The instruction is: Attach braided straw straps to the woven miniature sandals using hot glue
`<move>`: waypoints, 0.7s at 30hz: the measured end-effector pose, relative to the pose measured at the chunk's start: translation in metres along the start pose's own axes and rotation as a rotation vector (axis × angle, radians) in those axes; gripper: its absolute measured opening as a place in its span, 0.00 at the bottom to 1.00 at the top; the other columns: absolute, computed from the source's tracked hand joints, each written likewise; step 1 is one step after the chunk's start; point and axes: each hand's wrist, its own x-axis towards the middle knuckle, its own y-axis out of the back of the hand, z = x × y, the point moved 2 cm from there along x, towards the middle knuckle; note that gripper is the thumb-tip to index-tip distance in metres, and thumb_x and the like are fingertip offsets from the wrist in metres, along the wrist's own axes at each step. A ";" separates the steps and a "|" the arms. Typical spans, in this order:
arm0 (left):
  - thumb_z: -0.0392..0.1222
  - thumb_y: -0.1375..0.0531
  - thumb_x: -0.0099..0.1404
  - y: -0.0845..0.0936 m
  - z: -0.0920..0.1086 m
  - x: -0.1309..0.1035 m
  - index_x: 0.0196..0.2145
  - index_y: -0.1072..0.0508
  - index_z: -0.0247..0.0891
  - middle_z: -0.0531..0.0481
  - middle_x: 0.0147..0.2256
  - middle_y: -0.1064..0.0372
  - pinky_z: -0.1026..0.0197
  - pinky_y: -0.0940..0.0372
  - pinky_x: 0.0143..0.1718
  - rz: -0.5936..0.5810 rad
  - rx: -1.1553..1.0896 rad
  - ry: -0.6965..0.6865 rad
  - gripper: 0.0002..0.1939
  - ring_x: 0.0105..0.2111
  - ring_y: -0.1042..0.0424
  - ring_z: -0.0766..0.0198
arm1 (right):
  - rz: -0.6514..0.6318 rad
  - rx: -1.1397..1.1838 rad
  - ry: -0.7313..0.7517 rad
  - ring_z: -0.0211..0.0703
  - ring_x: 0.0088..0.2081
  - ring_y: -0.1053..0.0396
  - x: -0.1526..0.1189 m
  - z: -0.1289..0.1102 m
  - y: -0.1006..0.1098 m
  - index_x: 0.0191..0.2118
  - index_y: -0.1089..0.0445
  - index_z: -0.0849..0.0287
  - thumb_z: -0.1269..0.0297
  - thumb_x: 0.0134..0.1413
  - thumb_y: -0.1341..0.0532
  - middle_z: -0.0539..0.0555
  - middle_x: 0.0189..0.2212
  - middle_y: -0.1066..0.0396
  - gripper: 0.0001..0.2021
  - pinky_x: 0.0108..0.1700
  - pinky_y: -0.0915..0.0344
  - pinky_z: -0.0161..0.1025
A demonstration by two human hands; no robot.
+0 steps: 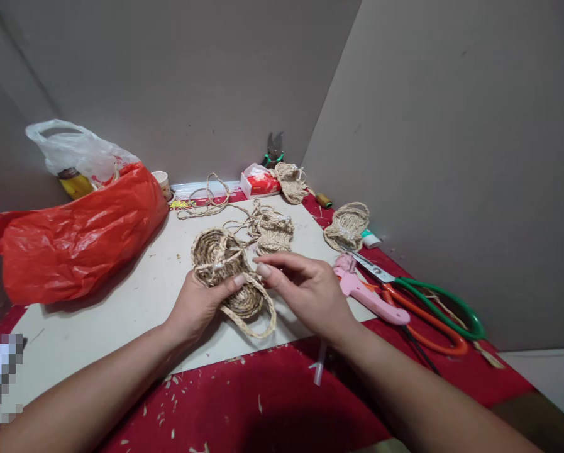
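Observation:
A woven straw sandal [209, 248] with a braided loop [271, 314] at its near end is tilted above the white board. My left hand [199, 302] grips its left side, the thumb lying across the sole. My right hand [310, 289] is at the sandal's right edge, with thumb and index fingertips pinched close together; what they hold, if anything, is too small to make out. Just behind lies another woven piece [275, 233] with a braided cord [215, 201] trailing from it.
Left, a red plastic bag [83, 239]. Right, a pink glue gun [376, 303], green-handled scissors [437, 299] and orange-handled scissors [432, 324]. Behind, a paper cup [161, 184], a tissue pack [260, 182], pruning shears [275, 148] and woven pieces [291, 182]. Grey walls enclose the back and right.

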 end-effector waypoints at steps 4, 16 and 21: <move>0.38 0.34 0.56 0.001 0.003 0.000 0.36 0.23 0.36 0.49 0.35 0.24 0.59 0.32 0.41 0.019 -0.024 0.001 0.08 0.34 0.27 0.64 | 0.011 -0.190 0.260 0.41 0.33 0.30 -0.007 -0.005 -0.001 0.41 0.29 0.58 0.68 0.53 0.37 0.54 0.32 0.28 0.08 0.36 0.31 0.39; 0.37 0.32 0.51 0.002 0.002 0.002 0.32 0.23 0.34 0.49 0.30 0.24 0.60 0.33 0.36 0.097 -0.014 0.036 0.09 0.29 0.28 0.64 | -0.192 -0.510 0.442 0.43 0.33 0.32 -0.015 -0.001 -0.006 0.39 0.27 0.60 0.74 0.59 0.45 0.57 0.32 0.30 0.10 0.34 0.33 0.39; 0.37 0.32 0.52 0.002 0.001 0.003 0.32 0.24 0.33 0.49 0.29 0.25 0.61 0.34 0.34 0.071 -0.014 0.075 0.08 0.28 0.29 0.65 | -0.213 -0.528 0.439 0.44 0.32 0.31 -0.014 -0.001 -0.012 0.37 0.26 0.63 0.74 0.59 0.46 0.59 0.31 0.29 0.11 0.34 0.32 0.40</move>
